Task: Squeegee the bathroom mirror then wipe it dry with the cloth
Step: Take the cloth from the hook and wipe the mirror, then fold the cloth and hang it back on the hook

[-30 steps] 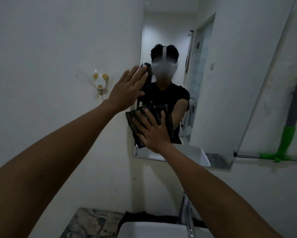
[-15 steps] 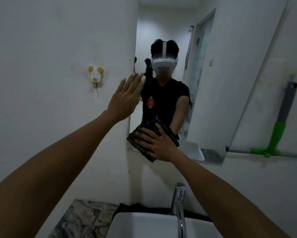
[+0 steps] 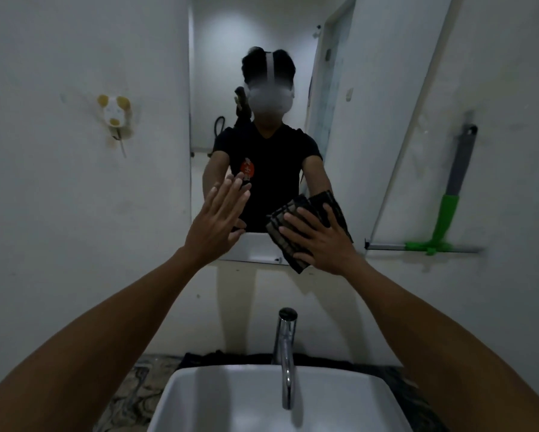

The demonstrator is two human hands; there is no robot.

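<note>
The bathroom mirror [image 3: 368, 88] hangs on the wall ahead, above the sink. My right hand [image 3: 322, 241] presses a dark checked cloth [image 3: 288, 219] flat against the mirror's lower edge, right of centre. My left hand [image 3: 215, 222] is held up with fingers spread at the mirror's lower left, holding nothing; whether it touches the glass I cannot tell. The squeegee [image 3: 449, 207], with a green head, grey handle and metal blade, rests against the wall to the right of the mirror.
A white sink [image 3: 262, 400] with a chrome tap [image 3: 285, 347] sits directly below. A small animal-shaped hook [image 3: 114, 112] is stuck on the left wall. A marbled counter [image 3: 137, 388] lies left of the sink. The mirror reflects a person and a doorway.
My right hand slid the cloth down and to the right along the mirror's lower part. My left hand dropped from beside the mirror's left edge to its lower left. The view tilted downward.
</note>
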